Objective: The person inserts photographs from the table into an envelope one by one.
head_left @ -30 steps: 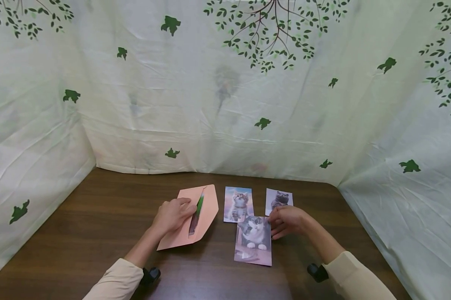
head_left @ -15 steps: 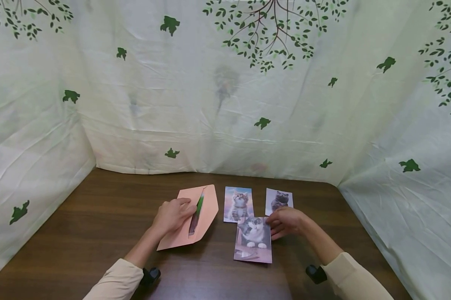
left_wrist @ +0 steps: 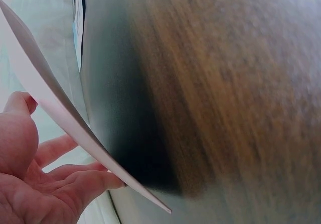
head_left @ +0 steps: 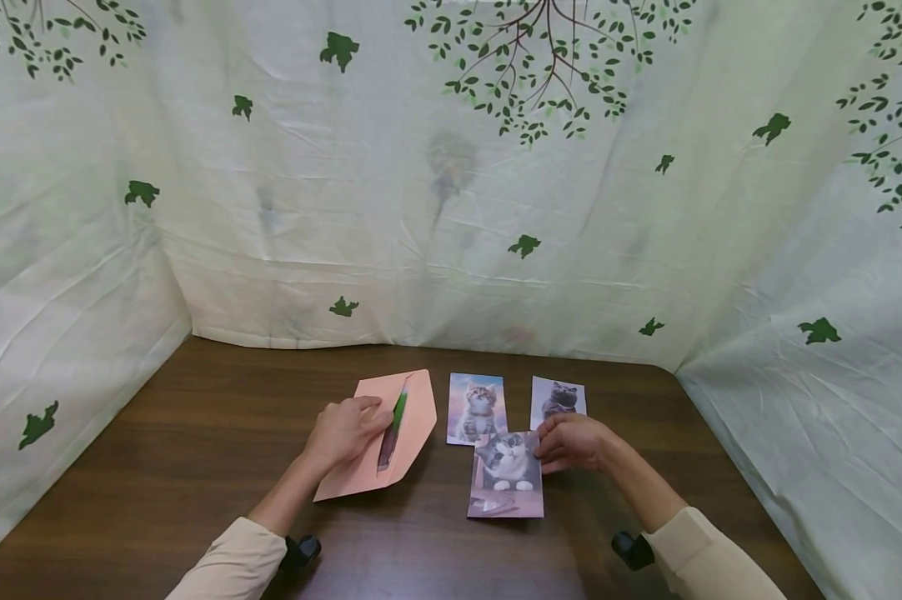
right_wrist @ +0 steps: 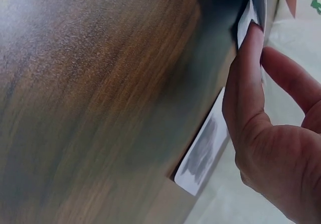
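On the left, my left hand (head_left: 349,429) holds a salmon-pink envelope (head_left: 413,446), fingers on its face beside the opening. Inside the opening shows a green and dark strip (head_left: 393,429). In the left wrist view the envelope (left_wrist: 65,103) stands off the table at a slant. My right hand (head_left: 571,442) pinches the upper right edge of a photo card of a grey-and-white kitten (head_left: 507,479). This card overlaps the bottom of a tabby kitten card (head_left: 475,408). Beyond the right hand is a grey cat card (head_left: 556,400), its lower part covered; the right wrist view shows that card (right_wrist: 200,153).
The cards lie on a dark brown wooden table (head_left: 233,417). A white cloth with printed leaves (head_left: 391,208) hangs around its back and sides. Dark wrist cameras sit below the left wrist (head_left: 301,550) and right wrist (head_left: 631,550).
The grey-and-white kitten card's near edge has shifted slightly away from me, with the right hand still on it. The left hand and envelope have not visibly moved.
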### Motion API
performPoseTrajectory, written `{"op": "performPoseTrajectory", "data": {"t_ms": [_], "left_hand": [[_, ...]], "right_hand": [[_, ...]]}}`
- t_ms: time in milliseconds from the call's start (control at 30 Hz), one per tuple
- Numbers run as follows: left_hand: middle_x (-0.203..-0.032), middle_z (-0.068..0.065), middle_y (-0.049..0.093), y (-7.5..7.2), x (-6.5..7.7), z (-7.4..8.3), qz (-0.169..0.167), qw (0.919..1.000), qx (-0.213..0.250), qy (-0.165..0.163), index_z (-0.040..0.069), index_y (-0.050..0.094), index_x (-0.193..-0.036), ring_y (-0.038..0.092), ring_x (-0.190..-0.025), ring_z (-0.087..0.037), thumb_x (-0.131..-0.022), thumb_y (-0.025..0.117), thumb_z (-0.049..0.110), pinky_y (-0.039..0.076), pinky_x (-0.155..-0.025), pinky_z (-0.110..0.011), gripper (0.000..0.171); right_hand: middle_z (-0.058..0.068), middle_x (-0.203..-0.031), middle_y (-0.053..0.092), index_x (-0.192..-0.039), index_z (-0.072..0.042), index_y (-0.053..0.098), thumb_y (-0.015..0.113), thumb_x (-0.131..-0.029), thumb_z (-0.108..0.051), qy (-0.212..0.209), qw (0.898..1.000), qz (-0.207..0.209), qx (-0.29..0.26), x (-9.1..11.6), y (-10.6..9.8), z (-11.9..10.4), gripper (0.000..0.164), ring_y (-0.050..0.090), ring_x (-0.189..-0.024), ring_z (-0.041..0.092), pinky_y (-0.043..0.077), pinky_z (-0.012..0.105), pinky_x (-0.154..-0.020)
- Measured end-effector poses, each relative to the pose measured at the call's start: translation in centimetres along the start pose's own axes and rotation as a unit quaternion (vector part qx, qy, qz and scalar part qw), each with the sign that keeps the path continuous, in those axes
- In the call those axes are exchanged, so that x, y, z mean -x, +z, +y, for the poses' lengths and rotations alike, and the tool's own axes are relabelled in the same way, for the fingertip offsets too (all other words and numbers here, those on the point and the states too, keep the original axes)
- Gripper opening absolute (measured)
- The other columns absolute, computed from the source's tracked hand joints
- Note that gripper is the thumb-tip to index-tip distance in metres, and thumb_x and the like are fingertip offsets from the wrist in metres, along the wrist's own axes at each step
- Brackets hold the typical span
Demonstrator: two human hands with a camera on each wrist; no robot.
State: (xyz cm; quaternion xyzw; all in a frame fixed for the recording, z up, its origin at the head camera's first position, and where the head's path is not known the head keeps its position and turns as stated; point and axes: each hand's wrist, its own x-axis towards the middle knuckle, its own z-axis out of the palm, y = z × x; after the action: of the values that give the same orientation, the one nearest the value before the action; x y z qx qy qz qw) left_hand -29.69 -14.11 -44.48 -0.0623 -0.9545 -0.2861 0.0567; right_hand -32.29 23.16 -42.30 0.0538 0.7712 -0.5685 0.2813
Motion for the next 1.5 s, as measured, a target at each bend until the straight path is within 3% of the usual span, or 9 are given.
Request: {"op": "performPoseTrajectory", "data": {"t_ms": [633, 1033, 1267, 1500], "left_hand": [[-0.128, -0.019, 0.069, -0.1, 0.1, 0.0, -0.002, 1.0, 0.005, -0.005, 0.003, 0.069, -0.13, 0.062, -0.12, -0.045, -0.098, 0.056, 0.034, 0.048, -0.097, -0.056, 0.046], [-0.127, -0.021, 0.069, -0.1, 0.2, 0.0, 0.003, 1.0, 0.004, 0.0, 0.002, 0.069, -0.129, 0.063, -0.118, -0.046, -0.099, 0.059, 0.034, 0.049, -0.096, -0.056, 0.045], [-0.127, -0.02, 0.07, 0.0, 0.2, -0.1, 0.003, 1.0, 0.007, -0.004, 0.003, 0.069, -0.13, 0.063, -0.119, -0.045, -0.098, 0.058, 0.034, 0.048, -0.097, -0.056, 0.045], [-0.126, -0.021, 0.07, 0.0, 0.1, -0.1, 0.004, 1.0, 0.004, -0.005, 0.003, 0.069, -0.129, 0.063, -0.119, -0.046, -0.098, 0.057, 0.033, 0.048, -0.097, -0.057, 0.045]], "right_hand": [[0.008, -0.087, 0.062, -0.105, -0.002, 0.059, 0.059, -0.094, -0.002, -0.012, 1.0, 0.007, -0.013, 0.3, -1.0, -1.6, 0.011, 0.063, -0.075, 0.02, 0.061, 0.036, -0.073], [0.007, -0.088, 0.063, -0.111, -0.002, 0.058, 0.06, -0.095, -0.004, -0.015, 1.0, 0.006, -0.016, 0.1, -0.9, -3.6, 0.016, 0.065, -0.069, 0.017, 0.061, 0.033, -0.07], [0.009, -0.092, 0.062, -0.116, 0.001, 0.054, 0.058, -0.096, -0.004, -0.039, 0.999, -0.005, -0.011, 0.1, -0.5, -4.8, 0.021, 0.067, -0.07, 0.017, 0.061, 0.033, -0.07], [0.009, -0.094, 0.062, -0.119, 0.002, 0.053, 0.06, -0.096, -0.005, -0.04, 0.999, 0.009, -0.024, -0.2, 0.0, -6.0, 0.025, 0.067, -0.073, 0.018, 0.061, 0.031, -0.07]]}}
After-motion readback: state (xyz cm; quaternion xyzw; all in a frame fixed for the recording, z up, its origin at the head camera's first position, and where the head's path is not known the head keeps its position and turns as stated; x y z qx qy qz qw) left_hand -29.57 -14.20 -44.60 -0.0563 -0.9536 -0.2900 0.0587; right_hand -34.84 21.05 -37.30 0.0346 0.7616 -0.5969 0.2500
